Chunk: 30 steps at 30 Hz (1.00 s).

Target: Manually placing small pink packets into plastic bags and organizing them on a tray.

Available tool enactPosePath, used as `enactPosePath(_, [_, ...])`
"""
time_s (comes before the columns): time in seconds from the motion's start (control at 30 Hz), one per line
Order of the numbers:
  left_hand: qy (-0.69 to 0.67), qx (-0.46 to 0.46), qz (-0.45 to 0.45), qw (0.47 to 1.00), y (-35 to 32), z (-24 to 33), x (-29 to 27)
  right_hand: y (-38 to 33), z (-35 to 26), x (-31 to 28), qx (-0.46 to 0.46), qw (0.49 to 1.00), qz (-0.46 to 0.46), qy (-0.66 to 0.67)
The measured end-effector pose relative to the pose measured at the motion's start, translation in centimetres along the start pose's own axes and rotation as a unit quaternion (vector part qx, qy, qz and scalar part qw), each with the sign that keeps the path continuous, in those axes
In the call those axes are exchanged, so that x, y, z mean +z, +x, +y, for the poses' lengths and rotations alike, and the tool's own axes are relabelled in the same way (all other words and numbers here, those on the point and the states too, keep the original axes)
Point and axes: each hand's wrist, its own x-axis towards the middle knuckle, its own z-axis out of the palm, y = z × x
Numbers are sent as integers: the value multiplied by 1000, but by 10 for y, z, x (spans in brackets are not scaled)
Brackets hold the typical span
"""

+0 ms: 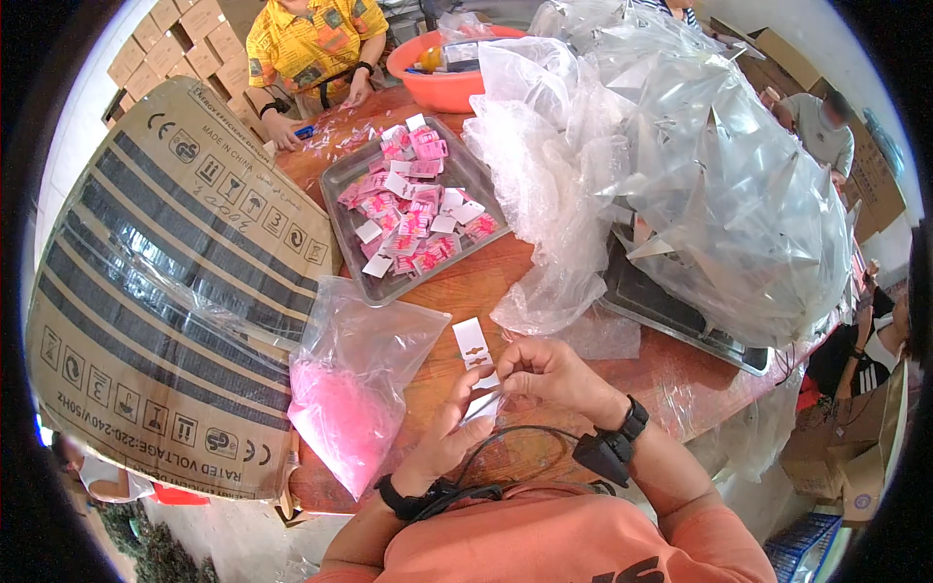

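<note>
Near the table's front edge, my left hand [445,435] has its fingers closed on a small white card [480,404]. My right hand [556,377] meets it from the other side, its thumb and fingertips pinched together at the card's edge. Whatever lies between those right fingertips is too small to make out. Just beyond my hands, white hang cards [468,336] with cut-out hanging holes lie on the wooden table. To the left rests a clear plastic bag [374,325] with a bright pink mass [348,413] of fine material inside.
A grey tray [354,266] holds many pink-and-white carded packets [413,209]. A large carton [175,291] stands left. Bulky clear plastic bags [719,185] cover the right side, partly over a dark tray [671,309]. An orange basin [418,83] and a co-worker in yellow [316,44] are opposite.
</note>
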Motion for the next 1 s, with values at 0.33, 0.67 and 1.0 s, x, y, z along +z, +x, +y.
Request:
enactPosePath(0.33, [-30, -20, -2, 999, 1, -4, -3, 3, 11, 10, -33, 995, 94, 21])
enactPosePath(0.67, [-61, 45, 84, 994, 8, -19, 3, 5, 16, 26, -70, 970, 197, -121])
enactPosePath(1.0, [-23, 85, 193, 977, 14, -17, 9, 9, 35, 20, -9, 988, 143, -59])
